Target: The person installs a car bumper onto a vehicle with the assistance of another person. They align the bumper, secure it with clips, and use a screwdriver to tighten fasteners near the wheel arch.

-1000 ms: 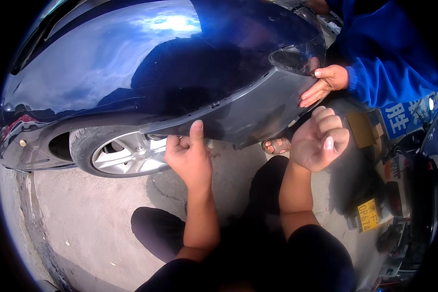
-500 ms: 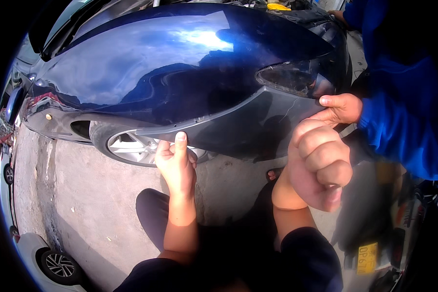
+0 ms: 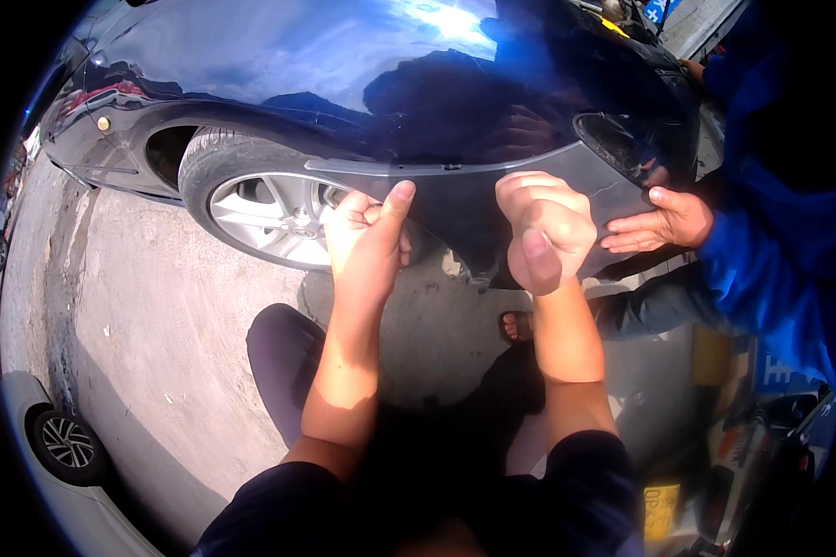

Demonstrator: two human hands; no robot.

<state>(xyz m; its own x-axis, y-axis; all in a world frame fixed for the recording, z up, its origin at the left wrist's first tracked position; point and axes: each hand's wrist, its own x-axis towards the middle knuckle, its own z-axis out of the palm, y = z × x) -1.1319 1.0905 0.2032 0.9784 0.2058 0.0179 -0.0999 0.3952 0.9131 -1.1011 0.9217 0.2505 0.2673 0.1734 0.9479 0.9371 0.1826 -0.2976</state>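
Item: one dark grey bumper panel [image 3: 464,209], at the front corner of a blue car, running below the fender [image 3: 325,102] from the wheel [image 3: 299,219] to the headlight [image 3: 618,144]. Its upper edge shows as a pale strip, dark gaps along it.

Item: the left hand [image 3: 362,239], fingers curled in, thumb upright against the panel's tapering end beside the wheel. Whether the fingertips hook behind the edge, I cannot tell from here.

Item: the right hand [image 3: 550,232], a full fist in front of the panel's middle, nothing seen in it. Contact between knuckles and panel is unclear (the fist hides the very spot).

Item: a co-worker's hand [image 3: 669,223], spread flat at the panel's far end below the headlight, coming out of a blue sleeve [image 3: 762,246].

Item: a sandalled foot [image 3: 513,327] on the concrete ground [image 3: 167,297], below the panel.

Note on handling, my opinion only: the left thumb should bear steadily near the edge rather than prise at the thin tip. Any push from the fist is best short, square and close under the strip, with the far end kept supported, since uneven force might flex or crack the panel.
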